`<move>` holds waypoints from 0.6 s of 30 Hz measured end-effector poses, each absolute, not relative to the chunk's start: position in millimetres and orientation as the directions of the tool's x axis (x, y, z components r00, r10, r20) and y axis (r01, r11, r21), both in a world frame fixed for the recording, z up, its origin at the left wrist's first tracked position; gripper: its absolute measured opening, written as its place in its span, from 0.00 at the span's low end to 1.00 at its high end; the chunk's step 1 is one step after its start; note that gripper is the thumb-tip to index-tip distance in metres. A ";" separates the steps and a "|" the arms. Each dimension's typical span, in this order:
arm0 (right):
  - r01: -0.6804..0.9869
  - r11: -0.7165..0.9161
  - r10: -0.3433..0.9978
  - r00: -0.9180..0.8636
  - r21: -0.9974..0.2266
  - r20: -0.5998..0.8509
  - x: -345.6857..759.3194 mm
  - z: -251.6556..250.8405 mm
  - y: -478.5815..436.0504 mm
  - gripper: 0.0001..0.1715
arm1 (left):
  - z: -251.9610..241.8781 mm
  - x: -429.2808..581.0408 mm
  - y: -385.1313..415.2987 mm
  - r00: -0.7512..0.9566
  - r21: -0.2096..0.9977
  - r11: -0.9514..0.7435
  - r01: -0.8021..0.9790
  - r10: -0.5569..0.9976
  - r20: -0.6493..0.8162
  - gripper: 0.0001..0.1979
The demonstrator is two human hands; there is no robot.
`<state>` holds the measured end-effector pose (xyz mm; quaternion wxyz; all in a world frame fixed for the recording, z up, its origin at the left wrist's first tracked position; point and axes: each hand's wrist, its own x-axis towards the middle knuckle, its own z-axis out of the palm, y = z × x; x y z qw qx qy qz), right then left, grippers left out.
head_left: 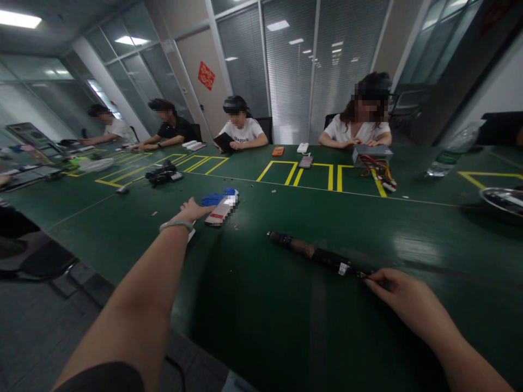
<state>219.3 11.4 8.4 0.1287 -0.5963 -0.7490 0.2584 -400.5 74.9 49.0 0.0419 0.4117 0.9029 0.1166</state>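
Note:
My left hand [192,210] reaches forward over the green table [286,305], a pale bracelet on its wrist. Its fingers are stretched toward a small white and red box [220,211] and a blue object [216,197] lying just beyond; the fingertips touch or nearly touch the box. My right hand [398,294] rests on the table at the right, fingers pinched on the near end of a long dark rod-like tool [316,255] with a brown middle section and a white label. The tool lies flat, pointing away to the left.
Several people sit along the far side of the table with devices in front of them. Yellow tape rectangles [281,170] mark the tabletop. A power supply with coloured wires [373,160], a plastic bottle [451,149], a metal dish [504,200] and black parts [163,175] lie around.

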 end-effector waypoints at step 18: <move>0.816 0.258 0.957 -0.291 -0.517 0.018 214.0 15.3 7.4 0.14 | 36.8 -21.9 20.6 0.668 0.298 -0.703 0.646 0.709 0.225 0.19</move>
